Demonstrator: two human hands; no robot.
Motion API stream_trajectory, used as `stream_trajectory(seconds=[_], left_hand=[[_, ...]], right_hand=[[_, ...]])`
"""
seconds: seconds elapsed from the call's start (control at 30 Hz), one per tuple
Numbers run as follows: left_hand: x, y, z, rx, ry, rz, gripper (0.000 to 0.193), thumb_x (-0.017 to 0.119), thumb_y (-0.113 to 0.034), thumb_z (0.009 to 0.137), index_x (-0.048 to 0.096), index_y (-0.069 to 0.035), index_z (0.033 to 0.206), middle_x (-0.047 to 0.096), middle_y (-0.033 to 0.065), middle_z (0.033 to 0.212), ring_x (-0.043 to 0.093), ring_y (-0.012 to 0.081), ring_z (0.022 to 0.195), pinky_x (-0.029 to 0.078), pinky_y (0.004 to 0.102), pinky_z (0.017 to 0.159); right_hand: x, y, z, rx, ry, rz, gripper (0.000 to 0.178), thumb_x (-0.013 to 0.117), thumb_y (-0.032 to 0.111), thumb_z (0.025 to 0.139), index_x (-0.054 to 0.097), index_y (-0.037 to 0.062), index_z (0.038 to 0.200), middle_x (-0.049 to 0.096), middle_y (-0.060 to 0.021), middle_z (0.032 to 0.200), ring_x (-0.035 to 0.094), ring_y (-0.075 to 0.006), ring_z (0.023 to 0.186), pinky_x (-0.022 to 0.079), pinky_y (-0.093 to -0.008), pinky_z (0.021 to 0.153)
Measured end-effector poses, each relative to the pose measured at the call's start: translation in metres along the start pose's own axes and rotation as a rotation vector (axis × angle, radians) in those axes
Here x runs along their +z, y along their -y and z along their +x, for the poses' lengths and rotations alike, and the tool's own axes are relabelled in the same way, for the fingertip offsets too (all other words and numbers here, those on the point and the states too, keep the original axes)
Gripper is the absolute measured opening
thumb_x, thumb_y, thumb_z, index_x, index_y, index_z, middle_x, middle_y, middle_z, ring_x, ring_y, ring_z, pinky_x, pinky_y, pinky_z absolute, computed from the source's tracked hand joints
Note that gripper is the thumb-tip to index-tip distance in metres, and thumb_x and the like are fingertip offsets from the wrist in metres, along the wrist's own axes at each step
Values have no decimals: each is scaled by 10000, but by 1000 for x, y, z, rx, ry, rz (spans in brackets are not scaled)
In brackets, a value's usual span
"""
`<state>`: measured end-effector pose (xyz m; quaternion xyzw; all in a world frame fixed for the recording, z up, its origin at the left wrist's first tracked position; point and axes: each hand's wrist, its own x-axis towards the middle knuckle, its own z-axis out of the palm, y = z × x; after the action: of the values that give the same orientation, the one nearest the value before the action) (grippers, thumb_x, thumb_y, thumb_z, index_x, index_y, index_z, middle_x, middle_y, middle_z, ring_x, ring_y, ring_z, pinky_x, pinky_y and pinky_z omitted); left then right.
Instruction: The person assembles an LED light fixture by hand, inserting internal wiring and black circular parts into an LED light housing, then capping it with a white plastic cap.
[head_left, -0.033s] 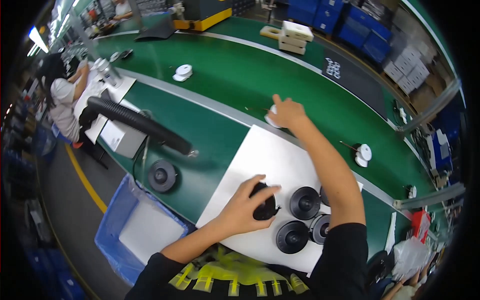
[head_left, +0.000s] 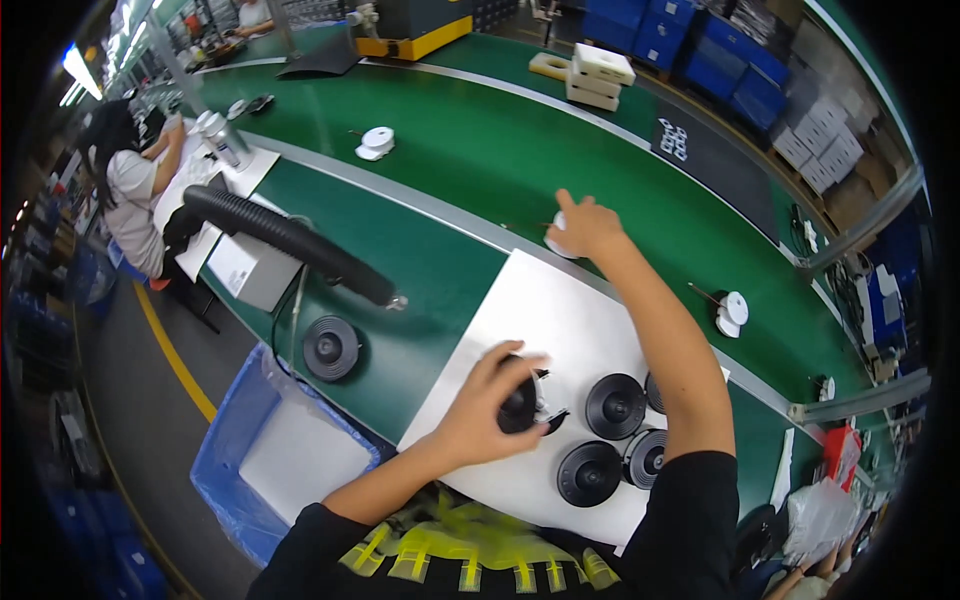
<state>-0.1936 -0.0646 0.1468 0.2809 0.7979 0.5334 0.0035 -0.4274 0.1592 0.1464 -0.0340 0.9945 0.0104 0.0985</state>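
My left hand [head_left: 490, 405] grips a round black housing [head_left: 517, 405] above a white sheet [head_left: 545, 310]. The housing is tipped on its side, and a pale inner part shows at its right edge. Beyond the sheet, my right hand [head_left: 590, 230] reaches over the green belt with its fingers on a small white round part [head_left: 558, 238], partly covered by them. A black disc with a hub [head_left: 615, 406] lies on the sheet beside a second black disc [head_left: 588, 474] and a ringed black disc [head_left: 645, 458]. My right forearm partly hides another.
White round parts lie along the belt, one at left [head_left: 376, 143] and one at right [head_left: 732, 313]. A black flexible hose [head_left: 290, 245] arches over the bench near a lone black disc [head_left: 331, 348]. A blue-lined bin [head_left: 225, 470] stands lower left. A co-worker [head_left: 130, 175] sits at left.
The black housing in my left hand has turned onto its side, so its pale inner part now shows. My right hand stays at the white part. The whole view has shifted slightly.
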Motion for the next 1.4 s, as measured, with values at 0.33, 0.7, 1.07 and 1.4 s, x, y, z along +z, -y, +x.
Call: stream_trajectory(seconds=[0.33,0.7,1.07,1.4], left_hand=[[-59,73,27,-480,-484,-2162,404,382,-414,988,548,-190,1281,467,275,1336,419,463,1266,360,599,1050],[-56,54,-86,-307,-206,-2305,504,437,-483,953,431,-298,1421,412,197,1445,362,493,1321,477,496,858],[-81,50,-143,-367,-287,-2049,439,492,-444,953,508,-291,1365,420,113,1476,335,414,1374,432,530,901],[-68,55,-114,-303,-330,-2122,355,424,-456,1003,532,-301,1304,448,187,1421,435,447,1282,481,466,852]], right_hand=[[23,13,-46,-16,-406,295,478,311,478,1021,375,159,1372,606,-234,1035,653,-396,860,537,-415,721],[42,160,-100,-86,313,1673,377,290,506,1013,388,293,1309,625,-10,1005,552,-112,657,379,-218,500],[77,167,-150,-83,461,2298,411,335,507,972,544,251,1216,596,-153,808,420,-162,450,314,-264,408],[78,176,-116,25,604,2288,472,326,507,942,566,105,1000,614,-147,814,482,-173,545,334,-259,435]])
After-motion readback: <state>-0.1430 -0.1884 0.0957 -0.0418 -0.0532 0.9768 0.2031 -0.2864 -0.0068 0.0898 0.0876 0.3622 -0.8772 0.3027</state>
